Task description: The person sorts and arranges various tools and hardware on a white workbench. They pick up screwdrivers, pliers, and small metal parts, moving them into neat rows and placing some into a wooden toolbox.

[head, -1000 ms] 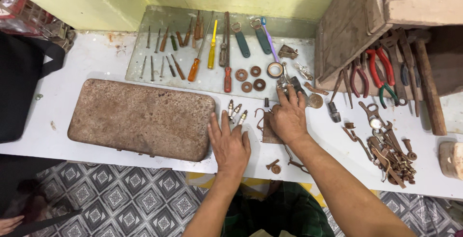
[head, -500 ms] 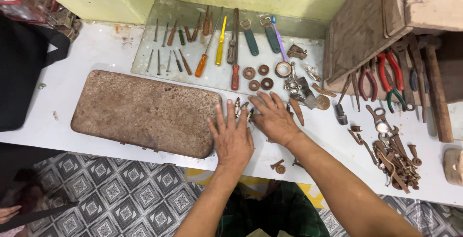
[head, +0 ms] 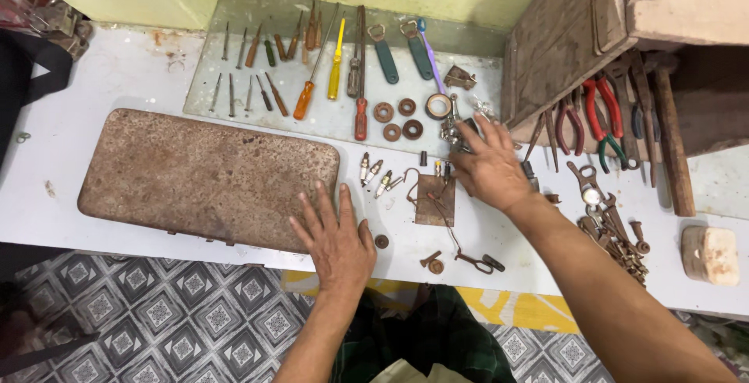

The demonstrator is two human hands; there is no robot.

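Rusty metal case (head: 203,176) lies under the left hand (head: 337,241) fingers (head: 312,215).

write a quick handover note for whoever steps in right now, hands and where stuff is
Left hand: flat, open, on the near right corner of the rusty case, holding nothing.
Right hand: open, fingers spread over small metal parts by the glass sheet; grip unclear.
Spark plugs and a rusty plate lie between the hands.
Done: screwdrivers, washers and pliers laid out.
Left: case shut, bolt pile loose.
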